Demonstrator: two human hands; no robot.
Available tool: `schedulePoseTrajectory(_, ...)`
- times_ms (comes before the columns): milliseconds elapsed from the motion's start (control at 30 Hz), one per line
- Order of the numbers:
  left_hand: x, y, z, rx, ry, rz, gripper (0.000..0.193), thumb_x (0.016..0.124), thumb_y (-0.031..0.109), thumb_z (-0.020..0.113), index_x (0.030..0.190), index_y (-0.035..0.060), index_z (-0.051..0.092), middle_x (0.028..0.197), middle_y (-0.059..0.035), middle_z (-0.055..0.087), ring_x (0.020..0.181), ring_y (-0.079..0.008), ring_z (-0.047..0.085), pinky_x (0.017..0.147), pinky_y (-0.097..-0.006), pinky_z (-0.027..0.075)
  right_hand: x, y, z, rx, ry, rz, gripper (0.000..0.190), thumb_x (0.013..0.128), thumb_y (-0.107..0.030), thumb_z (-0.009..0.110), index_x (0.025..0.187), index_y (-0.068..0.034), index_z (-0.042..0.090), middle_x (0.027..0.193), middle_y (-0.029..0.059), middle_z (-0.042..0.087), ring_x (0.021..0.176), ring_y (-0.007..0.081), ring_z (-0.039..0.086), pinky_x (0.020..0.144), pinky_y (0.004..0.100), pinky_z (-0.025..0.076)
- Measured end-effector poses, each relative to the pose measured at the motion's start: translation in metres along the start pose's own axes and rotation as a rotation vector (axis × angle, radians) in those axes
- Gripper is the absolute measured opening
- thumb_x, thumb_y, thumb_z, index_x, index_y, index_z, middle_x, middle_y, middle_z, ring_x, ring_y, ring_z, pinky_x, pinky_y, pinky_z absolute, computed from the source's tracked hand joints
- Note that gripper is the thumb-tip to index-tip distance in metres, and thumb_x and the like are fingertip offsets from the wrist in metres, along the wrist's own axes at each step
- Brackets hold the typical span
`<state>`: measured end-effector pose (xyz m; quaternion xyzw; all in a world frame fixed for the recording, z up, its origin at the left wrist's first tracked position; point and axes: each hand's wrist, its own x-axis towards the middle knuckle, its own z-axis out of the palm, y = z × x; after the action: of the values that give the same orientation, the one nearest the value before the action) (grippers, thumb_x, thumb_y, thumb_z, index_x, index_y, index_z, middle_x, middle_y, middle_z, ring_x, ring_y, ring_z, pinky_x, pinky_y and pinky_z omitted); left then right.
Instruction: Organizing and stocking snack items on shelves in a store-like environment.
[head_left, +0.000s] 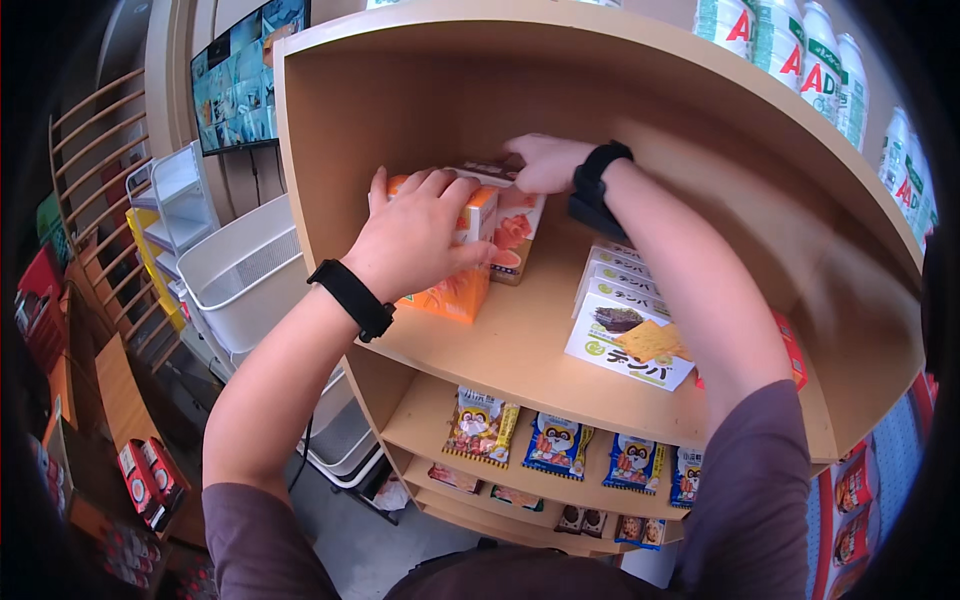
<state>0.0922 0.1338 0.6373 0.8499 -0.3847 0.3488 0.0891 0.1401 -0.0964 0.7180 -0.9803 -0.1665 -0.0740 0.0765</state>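
My left hand (420, 229) lies over the top and front of an orange snack box (457, 292) at the left end of a wooden shelf (540, 315), fingers curled on its upper edge and thumb along its side. Right behind that box stands a brown and pink box (517, 225) with food pictured on it. At this second box's top rear corner is my right hand (544, 161); its fingertips are partly hidden, so its hold cannot be made out. Below my right forearm, a row of white snack boxes (630, 337) leans one behind another.
A red package (787, 352) sits partly behind my right arm. Lower shelves carry bagged snacks (555, 446). White bottles (817, 67) stand on the top board. To the left are a white basket cart (240, 277), a wall screen (240, 75) and a slatted wooden rack (105, 202).
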Motion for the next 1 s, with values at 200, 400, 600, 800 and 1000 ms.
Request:
schedulePoseTrajectory(200, 0.002, -0.018, 0.012, 0.000, 0.052, 0.006, 0.067, 0.084, 0.052, 0.069, 0.135, 0.0135, 0.052, 0.131, -0.0133, 0.056, 0.129, -0.0336, 0.050, 0.111, -0.0699, 0.021, -0.044, 0.004, -0.020, 0.013, -0.131, 0.084, 0.073, 0.068, -0.029, 0.084, 0.128, 0.004, 0.058, 0.105, 0.0169, 0.070, 0.095, 0.0221, 0.067, 0.082, 0.0317, 0.052)
schedulePoseTrajectory(400, 0.010, -0.033, 0.019, 0.003, 0.030, 0.004, 0.067, 0.084, 0.052, 0.070, 0.138, 0.0156, 0.050, 0.130, -0.0124, 0.057, 0.128, -0.0337, 0.050, 0.108, -0.0708, 0.023, -0.073, -0.001, -0.026, 0.066, -0.125, 0.093, 0.076, 0.067, -0.029, 0.086, 0.129, 0.004, 0.058, 0.099, 0.0135, 0.069, 0.087, 0.0183, 0.066, 0.075, 0.0292, 0.052)
schedulePoseTrajectory(600, 0.010, -0.033, -0.001, -0.048, 0.015, 0.068, 0.072, 0.079, 0.052, 0.076, 0.134, 0.0113, 0.054, 0.128, -0.0157, 0.058, 0.126, -0.0358, 0.050, 0.111, -0.0529, 0.032, -0.089, -0.022, -0.025, 0.071, -0.104, 0.007, 0.079, 0.067, -0.032, 0.085, 0.131, 0.006, 0.057, 0.101, 0.0149, 0.068, 0.088, 0.0207, 0.066, 0.076, 0.0302, 0.052)
schedulePoseTrajectory(800, 0.030, -0.055, -0.013, -0.162, -0.119, 0.101, 0.089, 0.064, 0.064, 0.082, 0.129, 0.0075, 0.061, 0.126, -0.0194, 0.059, 0.124, -0.0377, 0.052, 0.104, -0.0451, 0.044, -0.092, -0.030, -0.021, 0.035, -0.079, 0.029, 0.081, 0.070, -0.037, 0.084, 0.132, 0.007, 0.056, 0.104, 0.0182, 0.068, 0.094, 0.0236, 0.066, 0.080, 0.0316, 0.052)
schedulePoseTrajectory(1000, 0.035, -0.053, -0.017, -0.242, -0.150, 0.133, 0.081, 0.066, 0.055, 0.087, 0.124, 0.0023, 0.063, 0.118, -0.0177, 0.063, 0.112, -0.0346, 0.060, 0.095, -0.0408, 0.050, -0.093, -0.028, -0.015, 0.041, -0.043, 0.007, 0.081, 0.073, -0.042, 0.083, 0.131, 0.008, 0.056, 0.106, 0.0189, 0.068, 0.095, 0.0248, 0.066, 0.083, 0.0334, 0.052)
